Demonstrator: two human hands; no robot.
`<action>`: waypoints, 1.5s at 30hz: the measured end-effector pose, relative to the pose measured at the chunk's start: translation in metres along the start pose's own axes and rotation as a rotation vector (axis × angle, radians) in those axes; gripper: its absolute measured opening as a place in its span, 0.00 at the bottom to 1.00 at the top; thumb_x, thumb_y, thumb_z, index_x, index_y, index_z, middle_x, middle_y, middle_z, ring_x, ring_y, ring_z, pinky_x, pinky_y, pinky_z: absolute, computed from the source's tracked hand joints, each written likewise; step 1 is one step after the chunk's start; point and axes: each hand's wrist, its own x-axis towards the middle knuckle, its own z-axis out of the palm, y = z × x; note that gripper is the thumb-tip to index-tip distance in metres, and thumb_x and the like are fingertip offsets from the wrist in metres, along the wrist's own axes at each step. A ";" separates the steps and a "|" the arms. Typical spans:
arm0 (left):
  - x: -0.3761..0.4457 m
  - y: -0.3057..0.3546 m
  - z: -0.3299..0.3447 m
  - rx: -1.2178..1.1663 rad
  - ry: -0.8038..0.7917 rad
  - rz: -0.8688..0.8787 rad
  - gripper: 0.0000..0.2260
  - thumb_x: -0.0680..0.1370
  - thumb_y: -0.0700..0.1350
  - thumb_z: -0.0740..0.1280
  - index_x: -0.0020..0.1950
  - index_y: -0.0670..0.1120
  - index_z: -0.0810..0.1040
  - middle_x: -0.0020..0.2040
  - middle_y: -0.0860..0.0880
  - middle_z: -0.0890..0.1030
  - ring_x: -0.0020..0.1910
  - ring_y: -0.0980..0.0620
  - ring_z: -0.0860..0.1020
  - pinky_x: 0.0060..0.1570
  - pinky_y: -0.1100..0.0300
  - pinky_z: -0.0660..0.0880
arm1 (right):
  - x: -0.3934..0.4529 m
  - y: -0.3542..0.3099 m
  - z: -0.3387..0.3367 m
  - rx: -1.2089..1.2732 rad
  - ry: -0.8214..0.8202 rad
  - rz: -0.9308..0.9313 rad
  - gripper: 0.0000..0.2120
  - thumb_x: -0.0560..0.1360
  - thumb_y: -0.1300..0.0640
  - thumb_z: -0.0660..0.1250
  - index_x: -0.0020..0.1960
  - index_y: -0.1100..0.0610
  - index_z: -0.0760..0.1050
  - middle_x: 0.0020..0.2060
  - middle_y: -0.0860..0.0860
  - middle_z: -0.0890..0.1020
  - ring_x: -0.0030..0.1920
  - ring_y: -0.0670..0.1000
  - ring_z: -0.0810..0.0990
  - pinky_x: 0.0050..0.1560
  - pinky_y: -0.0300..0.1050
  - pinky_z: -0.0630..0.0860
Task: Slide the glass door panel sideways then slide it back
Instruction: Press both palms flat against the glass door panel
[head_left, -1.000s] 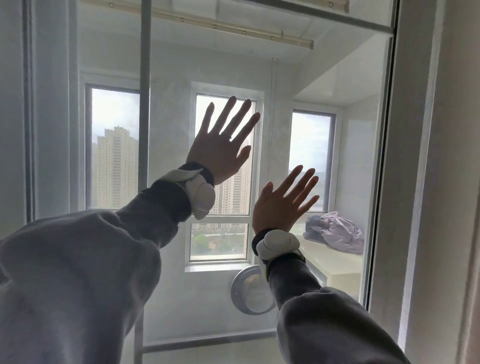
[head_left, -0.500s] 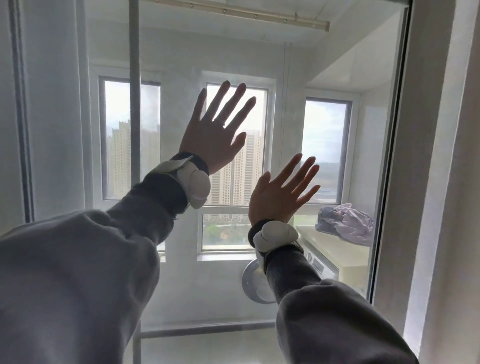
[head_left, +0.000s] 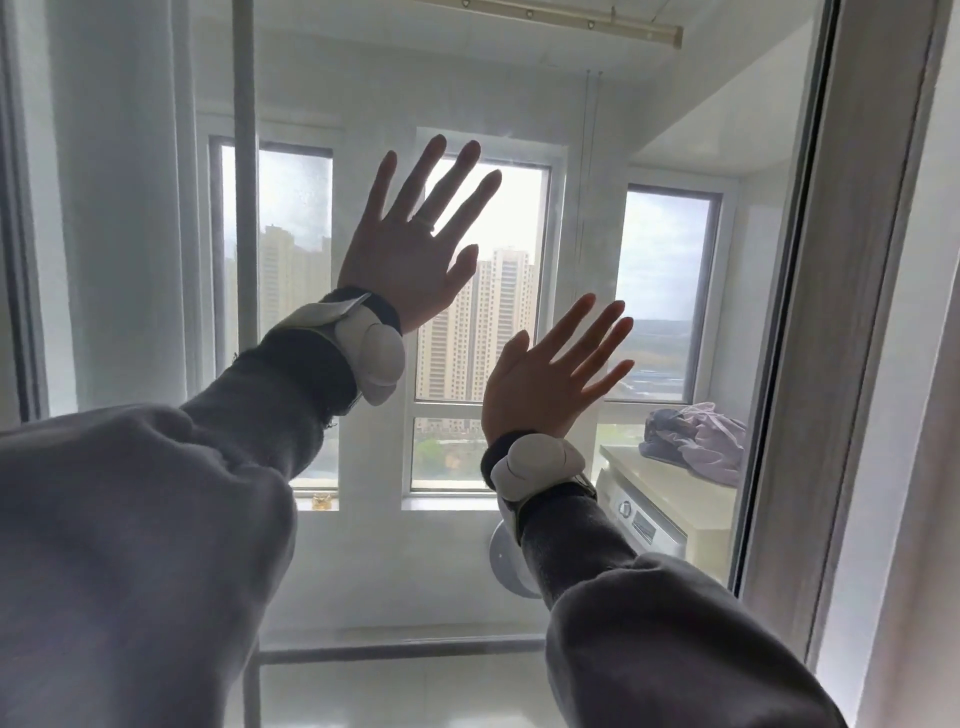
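Observation:
The glass door panel (head_left: 363, 571) fills most of the view, and its dark right edge (head_left: 779, 364) runs down beside the pale door jamb (head_left: 883, 364). My left hand (head_left: 405, 260) lies flat on the glass, up high, with its fingers spread. My right hand (head_left: 545, 379) is lower and to the right, also flat on the glass with its fingers apart. Neither hand holds anything. Both wrists wear white bands over grey sleeves. A grey vertical frame bar (head_left: 243, 260) stands at the left.
Behind the glass is a balcony room with three windows onto tower blocks. A washing machine (head_left: 654, 525) stands at the right under a counter, where a lilac cloth (head_left: 696, 441) lies. A white round fitting (head_left: 506, 561) hangs low on the wall. A drying rail (head_left: 571, 21) runs along the ceiling.
Both hands and the grey vertical bar have shifted left against the windows behind. The view has tilted up a little. The hands stay flat on the glass.

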 end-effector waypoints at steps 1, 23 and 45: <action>0.001 0.001 0.000 -0.003 0.000 0.005 0.26 0.80 0.56 0.43 0.78 0.52 0.49 0.80 0.47 0.51 0.78 0.44 0.49 0.74 0.38 0.49 | 0.001 0.000 -0.001 -0.006 0.000 0.002 0.31 0.76 0.44 0.56 0.74 0.59 0.59 0.74 0.60 0.61 0.74 0.62 0.57 0.72 0.63 0.48; -0.004 -0.022 0.001 0.009 -0.009 0.012 0.26 0.80 0.56 0.40 0.78 0.52 0.49 0.79 0.47 0.52 0.78 0.43 0.50 0.73 0.37 0.51 | -0.007 -0.017 0.001 0.012 -0.044 -0.027 0.30 0.78 0.46 0.51 0.75 0.60 0.57 0.74 0.61 0.60 0.74 0.62 0.56 0.72 0.63 0.47; -0.046 -0.093 -0.016 0.017 -0.077 -0.013 0.30 0.78 0.56 0.31 0.78 0.51 0.49 0.79 0.46 0.51 0.78 0.43 0.49 0.74 0.38 0.48 | -0.058 -0.086 0.005 0.055 -0.053 -0.041 0.29 0.78 0.47 0.47 0.75 0.61 0.55 0.74 0.62 0.60 0.75 0.63 0.56 0.72 0.62 0.45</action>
